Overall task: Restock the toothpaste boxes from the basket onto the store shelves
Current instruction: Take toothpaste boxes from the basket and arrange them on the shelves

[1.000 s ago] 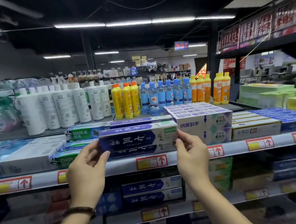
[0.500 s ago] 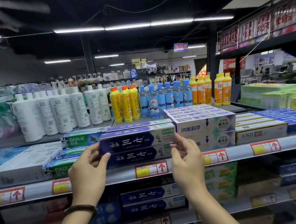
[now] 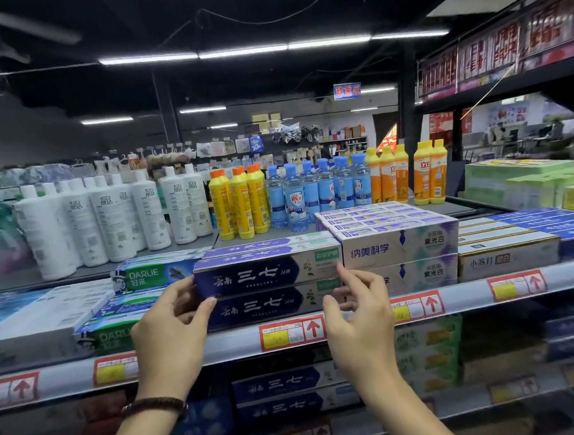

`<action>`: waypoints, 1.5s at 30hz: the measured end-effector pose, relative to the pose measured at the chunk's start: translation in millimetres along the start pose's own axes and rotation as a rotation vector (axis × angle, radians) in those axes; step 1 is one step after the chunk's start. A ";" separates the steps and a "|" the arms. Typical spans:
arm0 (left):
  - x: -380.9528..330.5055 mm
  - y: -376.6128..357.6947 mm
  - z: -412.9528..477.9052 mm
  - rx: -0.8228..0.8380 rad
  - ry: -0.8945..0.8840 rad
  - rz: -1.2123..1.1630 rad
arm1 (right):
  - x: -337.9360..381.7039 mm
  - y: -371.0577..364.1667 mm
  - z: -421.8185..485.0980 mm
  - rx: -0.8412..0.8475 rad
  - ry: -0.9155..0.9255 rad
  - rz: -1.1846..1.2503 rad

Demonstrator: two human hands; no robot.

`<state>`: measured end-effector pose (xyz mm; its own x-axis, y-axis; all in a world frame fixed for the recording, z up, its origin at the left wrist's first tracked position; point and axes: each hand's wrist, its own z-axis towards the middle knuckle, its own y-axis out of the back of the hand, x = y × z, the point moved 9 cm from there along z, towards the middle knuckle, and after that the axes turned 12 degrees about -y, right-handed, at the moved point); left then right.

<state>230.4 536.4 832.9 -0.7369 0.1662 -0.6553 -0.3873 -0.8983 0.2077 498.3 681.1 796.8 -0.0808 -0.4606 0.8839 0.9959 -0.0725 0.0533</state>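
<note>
1. The top toothpaste box (image 3: 265, 273), dark blue with a pale right end, lies lengthwise at the front of the shelf (image 3: 232, 345). It sits flat on a lower toothpaste box (image 3: 267, 306) of the same kind.
2. The left hand (image 3: 172, 336) comes up from 7 o'clock. Its grip is narrow: the thumb lies on the top box's lower left corner and the fingers curl round its left end.
3. The right hand (image 3: 361, 326) comes up from 5 o'clock. Its grip is wide, with the fingers loosely spread. The fingertips are at the top box's right end and the thumb is in front of the lower box; whether they touch, I cannot tell.
4. A dark bracelet (image 3: 152, 405) circles the left wrist.
5. Green boxes (image 3: 145, 276) lie just beside the stack at 9 o'clock, and pale purple boxes (image 3: 397, 244) lie just beside it at 3 o'clock.
6. Beyond the stack, white bottles (image 3: 113, 219) stand at 10 o'clock, yellow bottles (image 3: 241, 203) at 12 o'clock and blue bottles (image 3: 311, 191) at 1 o'clock.
7. A red and yellow price tag (image 3: 291, 333) is fixed to the shelf edge at 6 o'clock from the stack.
8. More dark blue boxes (image 3: 281, 382) lie on the shelf below, between the two wrists.
</note>
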 end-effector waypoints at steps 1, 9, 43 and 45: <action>-0.4 -0.7 0.3 0.004 0.001 0.003 | -0.4 0.1 -0.5 0.000 0.002 -0.002; 2.9 -2.1 4.1 -0.006 -0.010 0.010 | -1.3 -0.5 -1.7 0.000 0.019 -0.026; 20.2 10.6 0.7 -0.089 -0.058 -0.066 | -3.4 -4.0 -7.7 0.042 -0.015 -0.081; 18.7 16.0 -2.3 -0.104 -0.074 -0.048 | -1.5 -4.3 -11.1 0.045 -0.011 -0.092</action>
<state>211.7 524.2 822.4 -0.7593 0.2358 -0.6065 -0.3664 -0.9252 0.0989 493.7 672.3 790.0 -0.1714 -0.4438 0.8796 0.9852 -0.0735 0.1550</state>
